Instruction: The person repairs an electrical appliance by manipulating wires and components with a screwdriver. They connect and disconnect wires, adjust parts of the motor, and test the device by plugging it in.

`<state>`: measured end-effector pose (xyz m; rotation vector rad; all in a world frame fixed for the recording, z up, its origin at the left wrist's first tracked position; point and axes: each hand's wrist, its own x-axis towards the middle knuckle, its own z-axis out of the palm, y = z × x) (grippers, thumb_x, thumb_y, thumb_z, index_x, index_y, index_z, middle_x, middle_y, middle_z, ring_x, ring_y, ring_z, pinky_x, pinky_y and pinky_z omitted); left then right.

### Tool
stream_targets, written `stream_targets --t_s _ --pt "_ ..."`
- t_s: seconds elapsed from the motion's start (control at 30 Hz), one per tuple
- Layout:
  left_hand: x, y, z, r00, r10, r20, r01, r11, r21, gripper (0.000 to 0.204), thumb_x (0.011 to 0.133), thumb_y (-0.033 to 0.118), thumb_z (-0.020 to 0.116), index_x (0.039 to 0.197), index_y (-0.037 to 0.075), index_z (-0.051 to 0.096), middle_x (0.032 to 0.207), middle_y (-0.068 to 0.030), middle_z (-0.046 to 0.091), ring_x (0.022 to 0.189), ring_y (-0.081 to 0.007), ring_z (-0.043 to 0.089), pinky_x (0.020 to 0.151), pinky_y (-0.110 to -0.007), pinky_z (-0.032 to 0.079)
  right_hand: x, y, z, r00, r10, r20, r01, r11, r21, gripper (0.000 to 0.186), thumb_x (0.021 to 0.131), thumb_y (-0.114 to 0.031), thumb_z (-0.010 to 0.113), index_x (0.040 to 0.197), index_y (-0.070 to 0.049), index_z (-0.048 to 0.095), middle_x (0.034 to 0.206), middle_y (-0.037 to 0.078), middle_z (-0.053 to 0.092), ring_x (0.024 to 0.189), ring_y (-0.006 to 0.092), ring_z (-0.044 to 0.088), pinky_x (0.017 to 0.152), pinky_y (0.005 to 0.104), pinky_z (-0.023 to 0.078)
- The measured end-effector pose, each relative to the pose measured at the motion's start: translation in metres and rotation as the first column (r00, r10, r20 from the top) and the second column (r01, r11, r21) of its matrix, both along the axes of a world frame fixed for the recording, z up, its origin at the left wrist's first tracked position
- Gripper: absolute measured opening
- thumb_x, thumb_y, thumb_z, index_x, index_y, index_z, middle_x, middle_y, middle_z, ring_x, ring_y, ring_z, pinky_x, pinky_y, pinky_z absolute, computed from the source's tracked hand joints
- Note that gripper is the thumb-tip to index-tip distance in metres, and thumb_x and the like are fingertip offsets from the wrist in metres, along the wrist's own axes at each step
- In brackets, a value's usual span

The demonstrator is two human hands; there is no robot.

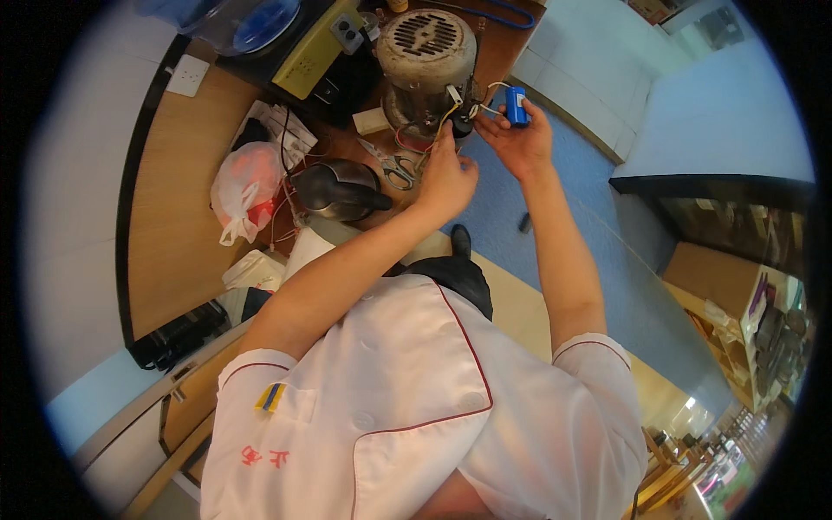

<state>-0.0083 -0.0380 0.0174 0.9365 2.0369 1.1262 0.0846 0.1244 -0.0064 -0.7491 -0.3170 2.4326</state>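
Observation:
A worn grey electric motor [426, 74] with a slotted round cover stands on the brown table. Yellow, white and red wires come out of its side. My left hand [447, 180] is closed at the motor's near side, its thumb and finger pinching a yellow wire [445, 120]. In my raised right hand [524, 143] is a blue capacitor [516, 107], held between thumb and fingers. White leads run from the capacitor to the motor. Scissors [399, 171] with grey-green handles lie on the table just left of my left hand.
A black-and-steel kettle [336, 189] and a knotted plastic bag [249, 186] sit to the left. Behind them is a yellow-and-black appliance [321, 54] with sockets. A blue-handled tool [498, 12] lies at the far edge. On the right are blue flooring [589, 191] and a shelf unit [715, 295].

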Motion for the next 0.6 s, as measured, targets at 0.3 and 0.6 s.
stream_targets --t_s 0.3,0.6 --pt "-0.006 0.032 -0.017 0.963 0.159 -0.217 -0.163 0.987 0.003 0.058 0.090 0.008 0.071 0.145 0.004 0.054 0.123 -0.0268 0.069 0.115 -0.0452 0.066 0.094 -0.049 0.054 0.008 0.008 -0.030 0.959 0.166 -0.229 -0.130 0.978 0.165 0.045 0.094 -0.039 0.057 0.106 0.004 0.065 0.061 0.012 0.053 0.119 0.0434 0.062 0.122 0.0549 0.032" --pt "-0.006 0.031 -0.011 0.934 0.244 -0.259 -0.236 0.970 0.060 0.049 0.086 0.009 0.077 0.133 0.001 0.066 0.105 -0.0202 0.076 0.088 -0.0338 0.075 0.084 -0.040 0.057 0.035 0.004 -0.022 0.910 0.353 -0.219 -0.276 0.908 0.317 0.065 0.095 -0.041 0.058 0.139 0.007 0.054 0.067 0.012 0.060 0.131 0.0451 0.059 0.126 0.0552 0.023"
